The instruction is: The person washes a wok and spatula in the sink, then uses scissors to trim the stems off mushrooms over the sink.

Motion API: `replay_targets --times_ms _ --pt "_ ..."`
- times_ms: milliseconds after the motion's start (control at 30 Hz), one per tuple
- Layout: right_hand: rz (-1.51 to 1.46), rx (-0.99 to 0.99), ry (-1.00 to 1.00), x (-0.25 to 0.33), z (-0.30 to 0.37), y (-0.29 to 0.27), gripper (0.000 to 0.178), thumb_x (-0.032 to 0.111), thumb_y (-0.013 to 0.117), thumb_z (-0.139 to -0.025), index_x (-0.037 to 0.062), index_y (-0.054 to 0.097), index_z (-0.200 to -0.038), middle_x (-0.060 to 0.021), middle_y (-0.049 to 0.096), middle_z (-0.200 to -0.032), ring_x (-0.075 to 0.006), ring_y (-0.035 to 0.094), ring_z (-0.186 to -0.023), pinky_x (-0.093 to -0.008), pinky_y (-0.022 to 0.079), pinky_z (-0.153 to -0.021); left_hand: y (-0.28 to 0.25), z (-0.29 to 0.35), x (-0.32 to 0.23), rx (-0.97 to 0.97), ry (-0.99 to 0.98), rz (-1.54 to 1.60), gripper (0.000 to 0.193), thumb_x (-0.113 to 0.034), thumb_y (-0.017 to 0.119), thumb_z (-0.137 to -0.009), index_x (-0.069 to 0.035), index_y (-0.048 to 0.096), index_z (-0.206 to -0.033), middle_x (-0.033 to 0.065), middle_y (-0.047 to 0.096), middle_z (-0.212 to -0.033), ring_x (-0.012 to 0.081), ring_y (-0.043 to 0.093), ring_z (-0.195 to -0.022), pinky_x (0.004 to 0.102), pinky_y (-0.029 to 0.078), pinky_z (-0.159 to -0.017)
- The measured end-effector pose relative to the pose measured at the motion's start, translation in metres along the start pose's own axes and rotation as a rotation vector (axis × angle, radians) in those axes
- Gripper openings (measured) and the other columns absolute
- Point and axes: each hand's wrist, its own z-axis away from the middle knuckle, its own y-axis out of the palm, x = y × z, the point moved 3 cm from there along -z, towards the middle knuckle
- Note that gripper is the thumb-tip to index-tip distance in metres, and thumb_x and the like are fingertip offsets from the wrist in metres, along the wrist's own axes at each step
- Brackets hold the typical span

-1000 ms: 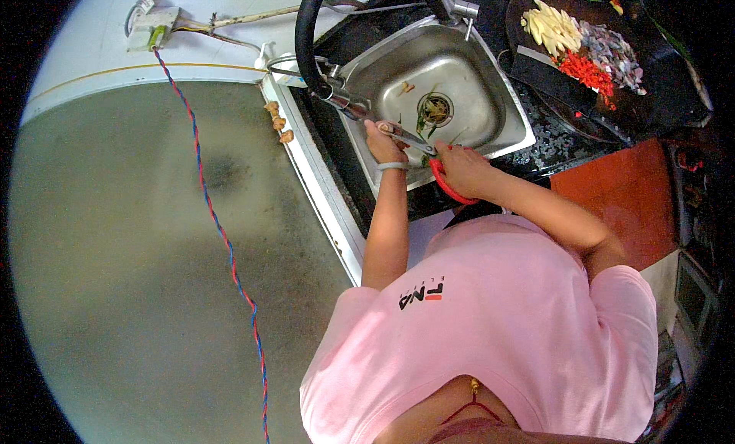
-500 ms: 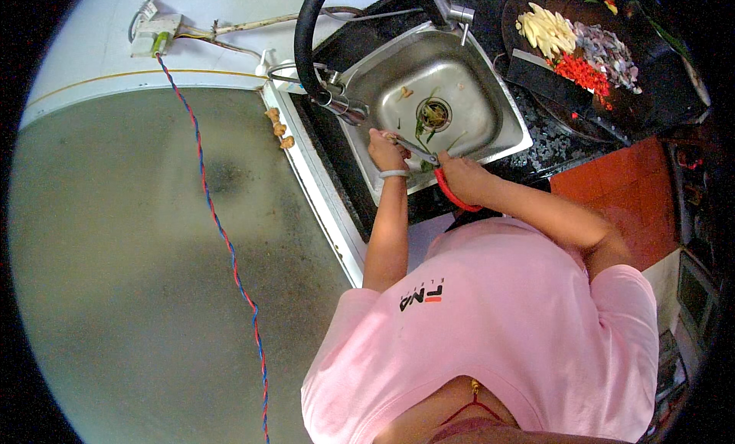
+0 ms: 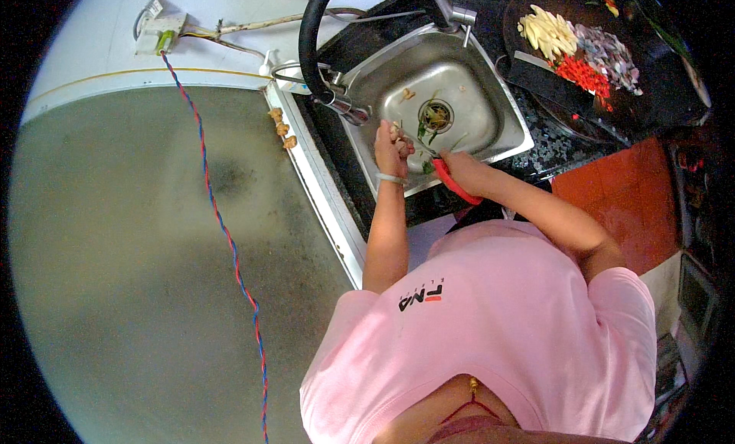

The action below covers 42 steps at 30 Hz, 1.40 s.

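Over the near left part of the steel sink (image 3: 501,142), my left hand (image 3: 388,155) holds a pale, pinkish-brown lumpy piece (image 3: 399,138); its exact kind is too small to make out. My right hand (image 3: 465,171) grips scissors with red handles (image 3: 452,185), their blades pointing left toward that piece. Behind my hands, the drain (image 3: 436,116) holds green and brown scraps, and green strips lie beside it. A small brownish scrap (image 3: 409,94) rests on the sink floor.
A black-hosed tap (image 3: 344,107) hangs over the sink's left side. Right of the sink, a dark round board (image 3: 528,23) bears pale sticks, chopped red pepper, greyish pieces and a cleaver (image 3: 536,73). Ginger-like knobs (image 3: 281,128) sit on the white ledge; a red-blue twisted cord (image 3: 218,214) runs at left.
My left hand has turned and opened out somewhat, so the lumpy piece shows more. The scissors have drawn back slightly toward me and away from it.
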Motion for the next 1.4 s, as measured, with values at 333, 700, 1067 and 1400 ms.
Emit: replay_targets --times_ms 333,700,1067,1400 --pt "-0.085 -0.095 0.057 -0.035 -0.027 -0.001 0.041 0.034 0.060 -0.079 -0.0031 0.050 -0.092 -0.0245 0.059 -0.082 -0.0409 0.057 -0.081 -0.0429 0.045 -0.071 0.008 0.013 0.001 0.074 0.038 0.070 0.023 -0.020 0.056 -0.086 -0.004 0.049 -0.100 0.0044 0.055 -0.077 0.0125 0.050 -0.062 0.0248 0.042 -0.051" --pt "0.052 -0.128 -0.053 0.013 0.012 -0.030 0.054 0.037 0.058 -0.081 -0.0031 0.036 -0.110 -0.0319 0.054 -0.090 -0.0458 0.053 -0.088 -0.0444 0.043 -0.076 -0.011 0.005 0.008 0.123 -0.056 0.584 0.015 -0.020 0.054 -0.087 -0.008 0.054 -0.096 0.0019 0.056 -0.083 0.0104 0.052 -0.066 0.0214 0.048 -0.059" --pt "0.175 -0.028 -0.055 0.021 0.014 -0.034 0.061 0.037 0.057 -0.080 -0.0042 0.036 -0.120 -0.0314 0.055 -0.094 -0.0432 0.054 -0.093 -0.0443 0.042 -0.080 -0.008 0.011 0.019 0.149 0.091 0.580 0.012 -0.016 0.055 -0.087 -0.005 0.055 -0.090 0.0019 0.054 -0.075 0.0083 0.048 -0.058 0.0205 0.044 -0.059" --pt "0.076 0.052 -0.048 0.018 0.012 -0.025 0.049 0.037 0.057 -0.081 -0.0019 0.046 -0.109 -0.0248 0.060 -0.084 -0.0384 0.059 -0.081 -0.0418 0.045 -0.075 -0.020 0.010 0.027 0.178 0.082 0.577 0.020 -0.014 0.050 -0.089 0.000 0.054 -0.102 0.0060 0.057 -0.090 0.0127 0.053 -0.077 0.0235 0.046 -0.071"
